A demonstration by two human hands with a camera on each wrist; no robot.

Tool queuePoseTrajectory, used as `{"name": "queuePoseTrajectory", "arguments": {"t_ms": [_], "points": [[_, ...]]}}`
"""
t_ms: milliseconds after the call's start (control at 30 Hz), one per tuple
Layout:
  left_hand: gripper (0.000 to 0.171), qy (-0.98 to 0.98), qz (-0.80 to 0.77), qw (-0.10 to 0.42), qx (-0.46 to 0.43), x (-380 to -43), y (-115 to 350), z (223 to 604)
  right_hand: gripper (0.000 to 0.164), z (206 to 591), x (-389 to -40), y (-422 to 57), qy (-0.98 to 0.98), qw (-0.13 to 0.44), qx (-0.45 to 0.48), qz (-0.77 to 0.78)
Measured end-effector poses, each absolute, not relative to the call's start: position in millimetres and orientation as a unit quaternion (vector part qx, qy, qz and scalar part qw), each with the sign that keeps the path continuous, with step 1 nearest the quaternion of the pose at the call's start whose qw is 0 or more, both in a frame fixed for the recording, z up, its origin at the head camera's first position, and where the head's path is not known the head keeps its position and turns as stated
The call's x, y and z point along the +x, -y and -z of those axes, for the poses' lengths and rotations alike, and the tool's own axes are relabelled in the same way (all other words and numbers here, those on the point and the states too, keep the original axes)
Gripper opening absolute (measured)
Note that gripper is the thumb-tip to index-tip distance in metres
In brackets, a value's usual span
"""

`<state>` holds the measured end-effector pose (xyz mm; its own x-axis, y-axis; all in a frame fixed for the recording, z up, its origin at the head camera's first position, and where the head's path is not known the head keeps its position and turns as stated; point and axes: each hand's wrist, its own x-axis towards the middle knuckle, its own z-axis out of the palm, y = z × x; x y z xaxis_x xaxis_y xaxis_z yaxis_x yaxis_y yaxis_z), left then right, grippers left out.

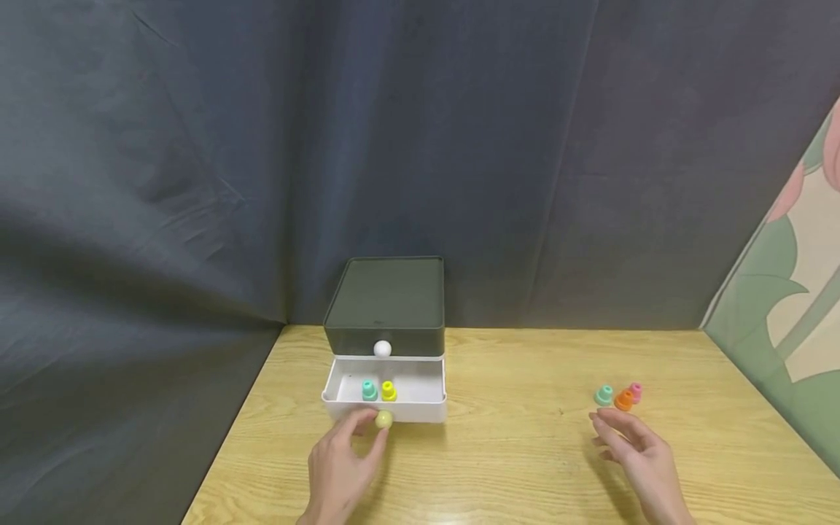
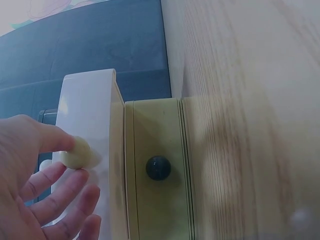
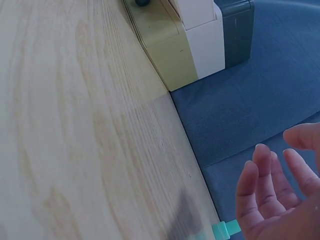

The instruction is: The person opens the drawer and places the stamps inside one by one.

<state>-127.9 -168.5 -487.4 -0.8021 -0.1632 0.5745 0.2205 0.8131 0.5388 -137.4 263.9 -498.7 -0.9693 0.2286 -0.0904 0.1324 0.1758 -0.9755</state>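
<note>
Hanging behind the drawer unit (image 1: 389, 332), a dark curtain (image 1: 440, 153) borders the table (image 1: 512, 437).

The person's two bare hands come in from the lower edge of the head view, well apart, with little more than the wrists showing behind them. The left hand (image 1: 343, 467) reaches forward, its thumb (image 2: 50, 138) and index finger (image 2: 46, 181) bent toward each other in a pinch; the remaining fingers (image 2: 68, 204) curve loosely beside them. The right hand (image 1: 639, 458) slants forward and inward, holding nothing, its fingers (image 3: 264, 172) loosely bent and its thumb (image 3: 301, 136) apart from them in the right wrist view.
</note>
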Motion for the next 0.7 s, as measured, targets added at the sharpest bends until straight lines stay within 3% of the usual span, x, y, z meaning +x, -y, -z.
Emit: {"name": "queuePoseTrajectory", "arguments": {"t_ms": [300,700], "points": [[0.028,0.895,0.31,0.319,-0.018,-133.8,169.3,487.5,0.037,498.5,-137.8,-263.7,0.773,0.036,-0.117,-0.623],[0.026,0.9,0.329,0.287,-0.006,-150.2,170.8,485.5,0.04,499.5,-137.6,-261.7,0.78,0.027,-0.124,-0.613]]}}
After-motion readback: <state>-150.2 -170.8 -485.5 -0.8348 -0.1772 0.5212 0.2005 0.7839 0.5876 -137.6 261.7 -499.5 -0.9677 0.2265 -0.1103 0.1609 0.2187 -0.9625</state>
